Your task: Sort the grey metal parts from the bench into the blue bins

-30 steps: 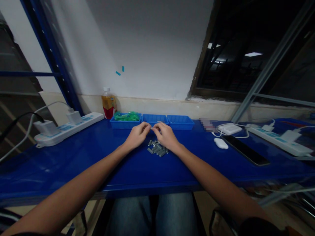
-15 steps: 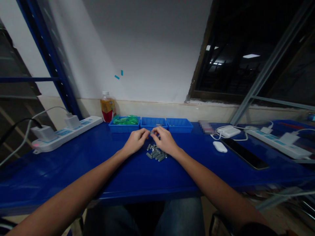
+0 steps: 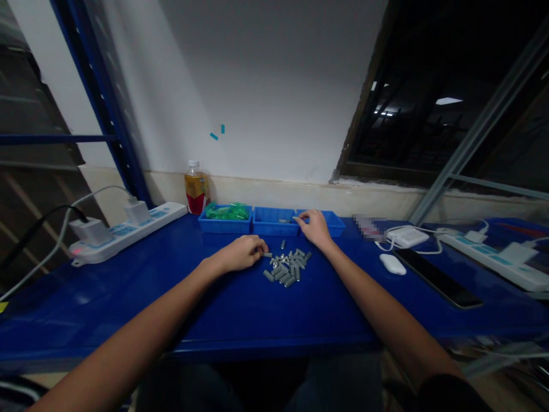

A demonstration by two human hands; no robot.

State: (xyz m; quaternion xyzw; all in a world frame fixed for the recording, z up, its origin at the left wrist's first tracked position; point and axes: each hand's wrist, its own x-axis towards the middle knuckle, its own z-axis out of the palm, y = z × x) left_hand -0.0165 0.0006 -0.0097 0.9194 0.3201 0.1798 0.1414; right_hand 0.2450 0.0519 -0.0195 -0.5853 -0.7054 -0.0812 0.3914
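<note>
A loose pile of small grey metal cylinders [image 3: 288, 269], with smaller shiny pieces among them, lies on the blue table. To its left, my left hand [image 3: 242, 253] has its fingers curled together, with one metal cylinder [image 3: 267, 254] at the fingertips. My right hand [image 3: 316, 228] reaches over the front of the bins, its thumb and fingers pinched at the wall between the middle blue bin [image 3: 274, 230] and the right blue bin [image 3: 337, 223]. Whatever is in that pinch is too small to make out. Small metal pieces [image 3: 285, 221] lie in the middle bin.
Green plastic bags [image 3: 229, 212] fill the left blue bin [image 3: 225, 227], beside a drink bottle [image 3: 197, 189]. White power strips [image 3: 128, 234] with cables lie at both sides. A phone [image 3: 437, 278], an earbud case [image 3: 392, 264] and a white charger [image 3: 407, 236] are on the right.
My hands, together above the pile before, have parted. The right has moved up and right to the bins; the left has lowered beside the pile. The view has shifted slightly.
</note>
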